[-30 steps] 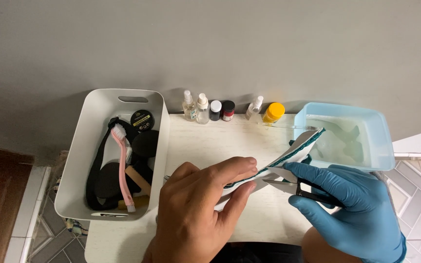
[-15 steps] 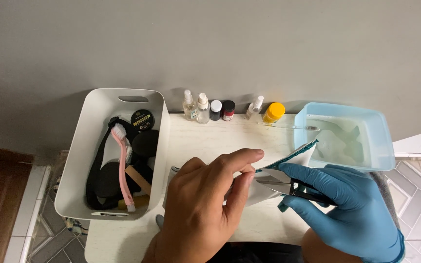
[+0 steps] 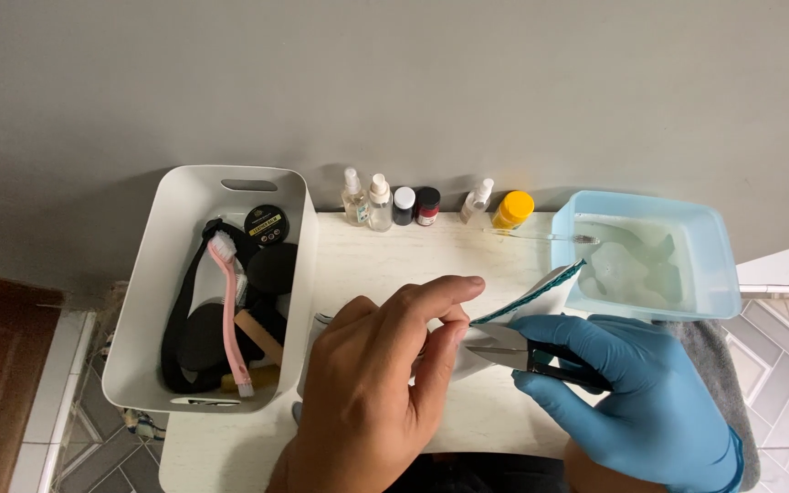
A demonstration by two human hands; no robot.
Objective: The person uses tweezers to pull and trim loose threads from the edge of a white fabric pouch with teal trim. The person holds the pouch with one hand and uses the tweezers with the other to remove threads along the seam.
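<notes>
My bare left hand [image 3: 376,383] is over the middle of the small white table [image 3: 385,265], pinching a white shoe [image 3: 541,288] with a teal trim edge; most of the shoe is hidden under the hand. My right hand [image 3: 632,383], in a blue glove, grips small black-handled scissors [image 3: 513,351] whose metal blades point left, right at my left fingertips and the shoe.
A white bin [image 3: 139,301] at left holds a pink brush [image 3: 228,301], black straps and round tins. Small bottles and jars [image 3: 413,205] line the table's back edge. At right stands a light blue tub [image 3: 714,265] of water. A grey cloth [image 3: 723,365] lies beside it.
The shoe's teal edge has tilted and dropped lower. My left fingers have shifted onto the spot at the scissor tips, and the right hand has moved the scissors slightly leftward.
</notes>
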